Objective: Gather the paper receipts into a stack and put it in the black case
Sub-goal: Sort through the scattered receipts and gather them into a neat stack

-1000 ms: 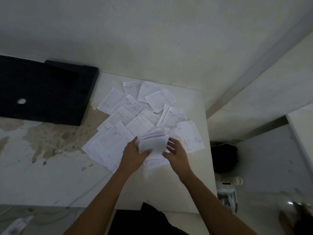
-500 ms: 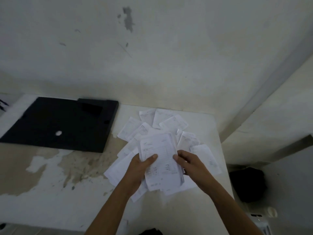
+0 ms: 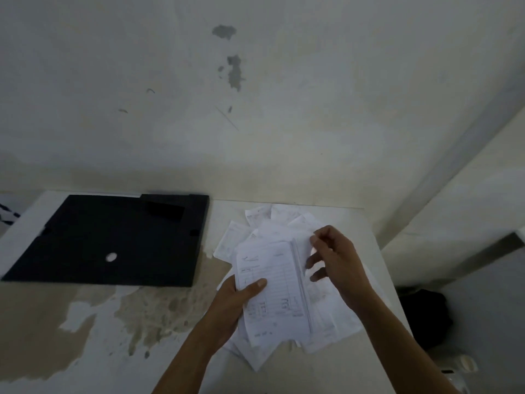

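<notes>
The stack of receipts [image 3: 274, 288] sat above the right half of the bench [image 3: 85, 336], held in the left hand [image 3: 235, 302], whose thumb pressed across the top sheet while the fingers curled underneath. The right hand [image 3: 338, 260] was at the stack's far right corner, thumb and forefinger pinching the edge of one sheet, the other fingers loosely spread beside the pile. Under and beyond the stack, loose receipts [image 3: 255, 220] lay fanned on the bench, overlapping one another.

The black case [image 3: 113, 240] lay flat on the bench to the left, near the wall and well apart from the hands, one pale round spot on its surface. Whether it stood open could not be told from this angle.

The risk, as I judged it, was in the stack's ragged edges: sheets stuck out at the bottom and right, and a one-handed grip on thin paper could let some slide out or fan apart on the way to the case. The pinched sheet might also drag a neighbour with it.

Counted: one case, one held stack, two hands. At least five loose receipts showed past the stack; the overlap hid any exact number.
</notes>
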Demonstrator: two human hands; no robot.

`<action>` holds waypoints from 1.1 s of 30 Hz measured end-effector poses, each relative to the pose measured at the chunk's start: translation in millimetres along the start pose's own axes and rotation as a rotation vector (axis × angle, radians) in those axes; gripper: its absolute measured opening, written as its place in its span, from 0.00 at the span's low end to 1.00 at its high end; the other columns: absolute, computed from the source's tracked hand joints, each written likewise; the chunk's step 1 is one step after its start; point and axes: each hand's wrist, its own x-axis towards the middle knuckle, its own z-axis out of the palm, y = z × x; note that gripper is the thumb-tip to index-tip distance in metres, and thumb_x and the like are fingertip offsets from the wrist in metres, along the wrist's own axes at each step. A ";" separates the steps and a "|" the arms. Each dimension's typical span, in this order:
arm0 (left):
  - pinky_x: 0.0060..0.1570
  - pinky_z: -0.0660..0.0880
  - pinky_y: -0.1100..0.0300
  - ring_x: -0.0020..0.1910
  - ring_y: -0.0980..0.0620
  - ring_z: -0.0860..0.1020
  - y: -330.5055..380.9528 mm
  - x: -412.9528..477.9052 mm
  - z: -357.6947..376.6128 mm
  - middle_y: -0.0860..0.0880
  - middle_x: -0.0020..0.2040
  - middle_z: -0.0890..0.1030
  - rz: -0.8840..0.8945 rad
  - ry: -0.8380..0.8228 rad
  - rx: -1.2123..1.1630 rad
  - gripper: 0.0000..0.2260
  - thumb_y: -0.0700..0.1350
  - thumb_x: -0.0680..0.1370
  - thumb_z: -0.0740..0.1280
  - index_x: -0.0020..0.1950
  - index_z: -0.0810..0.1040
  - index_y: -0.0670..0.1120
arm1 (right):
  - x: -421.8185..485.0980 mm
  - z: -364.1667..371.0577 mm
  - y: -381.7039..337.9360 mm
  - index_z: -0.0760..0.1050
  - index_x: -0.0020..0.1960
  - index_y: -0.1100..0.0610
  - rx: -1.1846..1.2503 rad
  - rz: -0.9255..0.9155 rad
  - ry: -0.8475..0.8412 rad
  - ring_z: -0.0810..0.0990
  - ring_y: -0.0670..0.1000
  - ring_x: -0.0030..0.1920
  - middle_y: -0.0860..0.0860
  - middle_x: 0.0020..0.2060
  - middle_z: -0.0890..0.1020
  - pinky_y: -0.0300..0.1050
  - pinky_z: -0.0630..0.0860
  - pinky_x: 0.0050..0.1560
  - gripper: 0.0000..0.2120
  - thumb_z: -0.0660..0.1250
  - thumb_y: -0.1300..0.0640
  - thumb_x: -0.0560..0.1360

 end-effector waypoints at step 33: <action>0.53 0.80 0.51 0.53 0.51 0.82 38.5 2.4 -96.8 0.50 0.54 0.84 -0.009 0.084 0.158 0.14 0.53 0.77 0.67 0.61 0.77 0.52 | -26.8 139.0 8.6 0.75 0.65 0.48 0.080 0.251 -0.033 0.82 0.52 0.58 0.51 0.57 0.83 0.56 0.77 0.63 0.27 0.53 0.34 0.77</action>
